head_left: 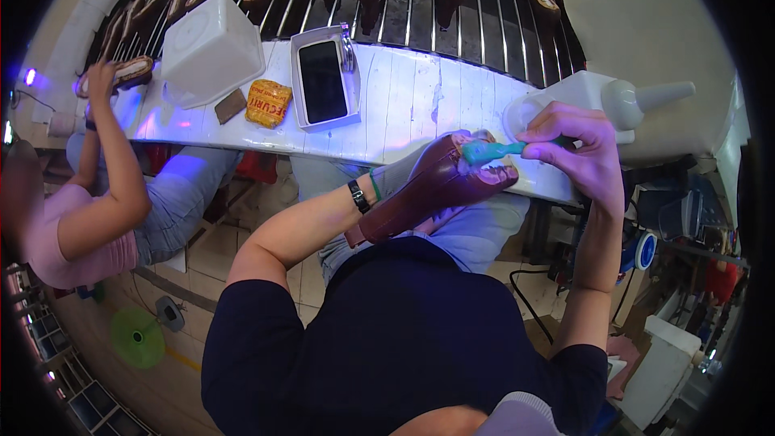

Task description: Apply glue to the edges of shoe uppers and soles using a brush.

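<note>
A dark brown leather boot or shoe upper (pixel 416 190) is held over the near edge of the white bench, its underside turned up toward the far right. My left hand (pixel 394 176), in a greyish covering, supports it; its fingers are mostly hidden behind the leather. A turquoise brush (pixel 491 153) is pinched between the thumb and fingers of my right hand (pixel 577 145). Its head touches the pale underside of the shoe, near the rim. Beyond my right hand stands a white plastic bottle with a long spout (pixel 626 101).
A phone (pixel 321 81) lies in a white tray (pixel 329 124) beside a yellow packet (pixel 268 103) and a white tub (pixel 206 48). Past the bench, several shoes sit sole-up on a barred rack (pixel 412 16). At left, a co-worker's hand (pixel 102 81) holds another shoe (pixel 133 71).
</note>
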`<state>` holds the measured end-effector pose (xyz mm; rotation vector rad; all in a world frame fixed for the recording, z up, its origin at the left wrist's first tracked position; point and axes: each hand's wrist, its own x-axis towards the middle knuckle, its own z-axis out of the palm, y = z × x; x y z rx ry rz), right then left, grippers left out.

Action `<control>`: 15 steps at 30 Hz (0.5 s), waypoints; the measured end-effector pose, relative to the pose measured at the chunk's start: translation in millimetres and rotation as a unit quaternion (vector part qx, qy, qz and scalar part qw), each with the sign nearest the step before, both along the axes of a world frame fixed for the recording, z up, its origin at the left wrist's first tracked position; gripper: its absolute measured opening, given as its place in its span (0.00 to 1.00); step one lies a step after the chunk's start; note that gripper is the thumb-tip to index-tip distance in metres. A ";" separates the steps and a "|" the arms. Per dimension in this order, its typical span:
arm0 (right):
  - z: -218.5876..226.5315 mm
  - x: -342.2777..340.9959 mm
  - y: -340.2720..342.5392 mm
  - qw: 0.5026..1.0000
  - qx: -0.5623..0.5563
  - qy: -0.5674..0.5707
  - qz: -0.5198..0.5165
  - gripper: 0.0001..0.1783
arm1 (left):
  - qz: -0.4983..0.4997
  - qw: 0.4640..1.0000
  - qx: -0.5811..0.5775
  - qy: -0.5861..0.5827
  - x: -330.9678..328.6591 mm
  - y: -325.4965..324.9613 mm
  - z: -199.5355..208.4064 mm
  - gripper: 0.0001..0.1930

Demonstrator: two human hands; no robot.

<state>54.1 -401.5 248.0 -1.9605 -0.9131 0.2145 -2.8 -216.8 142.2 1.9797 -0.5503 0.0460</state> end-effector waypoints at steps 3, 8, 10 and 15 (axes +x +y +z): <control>1.8 -1.8 3.9 0.999 -0.019 -0.023 -0.042 0.07 | -0.072 0.994 -0.085 -0.012 15.2 2.6 -51.3 0.21; -3.2 7.6 -20.4 0.998 -0.044 0.030 0.012 0.06 | 0.044 0.993 -0.027 -0.104 23.3 -1.0 -80.1 0.17; -4.1 10.1 -37.7 0.998 -0.025 0.042 0.028 0.06 | -0.003 0.959 0.078 -0.273 29.0 7.4 -71.1 0.13; -44.2 0.7 -96.0 0.958 -0.166 0.016 -0.235 0.06 | -0.026 0.997 -0.052 0.056 15.3 24.4 -8.7 0.13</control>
